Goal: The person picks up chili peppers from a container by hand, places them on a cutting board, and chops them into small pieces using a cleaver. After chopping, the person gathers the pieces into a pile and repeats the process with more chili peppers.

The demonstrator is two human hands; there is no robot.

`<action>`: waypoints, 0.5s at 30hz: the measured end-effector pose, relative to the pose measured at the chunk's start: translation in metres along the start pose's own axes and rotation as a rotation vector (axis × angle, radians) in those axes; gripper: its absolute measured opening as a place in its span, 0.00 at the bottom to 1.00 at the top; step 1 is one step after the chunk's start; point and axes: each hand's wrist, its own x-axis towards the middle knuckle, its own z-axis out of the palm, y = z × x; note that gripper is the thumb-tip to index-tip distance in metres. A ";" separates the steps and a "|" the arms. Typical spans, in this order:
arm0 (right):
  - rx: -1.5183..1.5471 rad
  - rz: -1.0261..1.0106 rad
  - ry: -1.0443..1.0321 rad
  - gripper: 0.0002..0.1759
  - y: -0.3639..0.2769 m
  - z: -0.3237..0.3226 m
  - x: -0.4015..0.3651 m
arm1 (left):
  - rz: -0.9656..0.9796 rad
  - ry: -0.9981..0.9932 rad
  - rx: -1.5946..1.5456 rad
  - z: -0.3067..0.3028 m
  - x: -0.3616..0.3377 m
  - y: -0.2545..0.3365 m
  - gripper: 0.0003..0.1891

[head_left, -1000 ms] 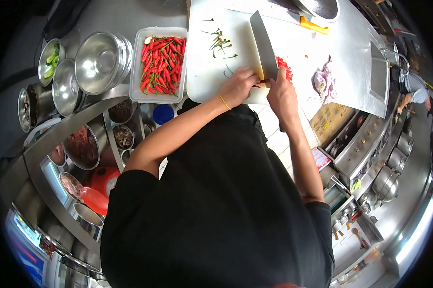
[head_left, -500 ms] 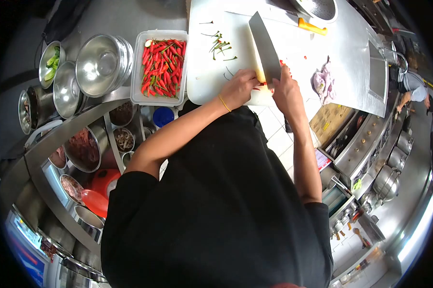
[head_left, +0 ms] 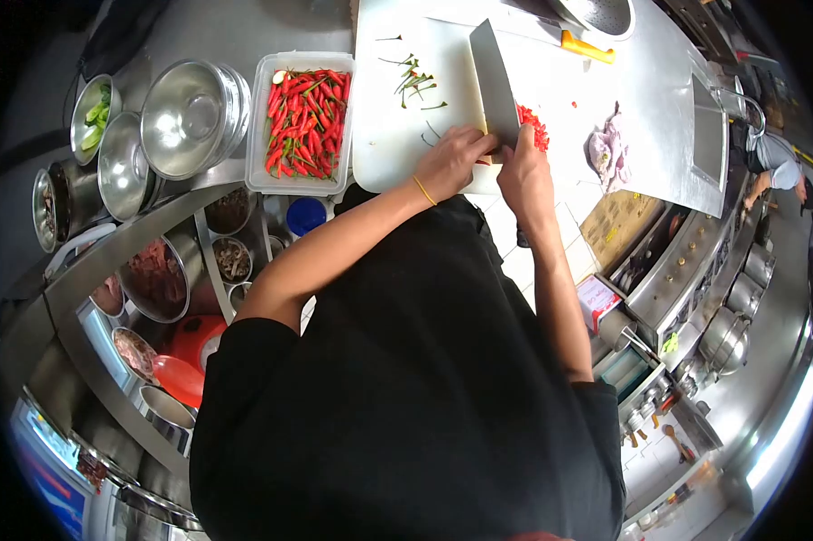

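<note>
My right hand point(head_left: 526, 176) is closed around the handle of a cleaver point(head_left: 495, 81), whose broad blade stands on edge over the white cutting board point(head_left: 375, 162). Close against the blade's left side, my left hand point(head_left: 451, 160) has its fingers curled and pressed together on red chillies, of which only a bit of red shows. A pile of chopped red chilli point(head_left: 536, 133) lies right of the blade. Green chilli stems point(head_left: 413, 81) are scattered on the board's left part.
Whole red chillies fill a clear plastic tub point(head_left: 255, 171) left of the board. Beyond it stand stacked steel bowls point(head_left: 185, 122). An orange-handled knife point(head_left: 587, 47) lies at the back, near a colander point(head_left: 605, 18). A pale purplish clump point(head_left: 608, 153) sits at right. Another person point(head_left: 776, 162) stands far right.
The cleaver and my right hand have shifted slightly left, closer to my left hand. The chopped chilli pile, mostly hidden behind the blade before, now shows on its right.
</note>
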 end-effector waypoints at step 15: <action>0.088 -0.033 -0.031 0.12 -0.001 -0.006 0.009 | -0.016 -0.007 -0.006 0.000 0.004 -0.002 0.16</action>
